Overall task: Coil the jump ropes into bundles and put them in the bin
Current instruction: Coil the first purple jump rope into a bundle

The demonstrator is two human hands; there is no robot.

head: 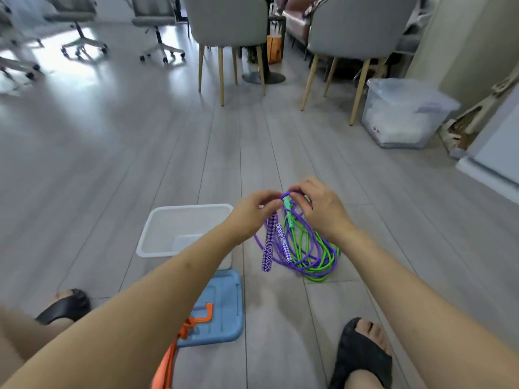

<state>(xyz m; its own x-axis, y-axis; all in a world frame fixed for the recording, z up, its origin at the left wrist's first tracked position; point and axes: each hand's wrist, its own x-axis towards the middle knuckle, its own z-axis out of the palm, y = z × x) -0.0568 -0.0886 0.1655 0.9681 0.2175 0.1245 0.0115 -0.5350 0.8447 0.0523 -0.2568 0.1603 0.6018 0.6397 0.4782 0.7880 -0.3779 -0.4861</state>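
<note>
A purple jump rope point(314, 269) and a green jump rope point(323, 259) hang tangled together in loops above the floor. Two purple patterned handles point(268, 255) dangle at the left of the bundle and a green patterned handle point(289, 214) sits near its top. My left hand point(252, 214) pinches the top of the bundle by the handles. My right hand point(320, 209) pinches a purple loop at the top. A white bin point(157, 234) stands on the floor just left of my left hand, partly hidden by my forearm.
A blue lid point(224, 313) lies on the floor below the bin, with an orange strap and clip point(196, 321) over it. My sandalled feet point(362, 355) rest at the bottom. Grey chairs point(224, 29) and a clear lidded storage box point(404, 113) stand farther back.
</note>
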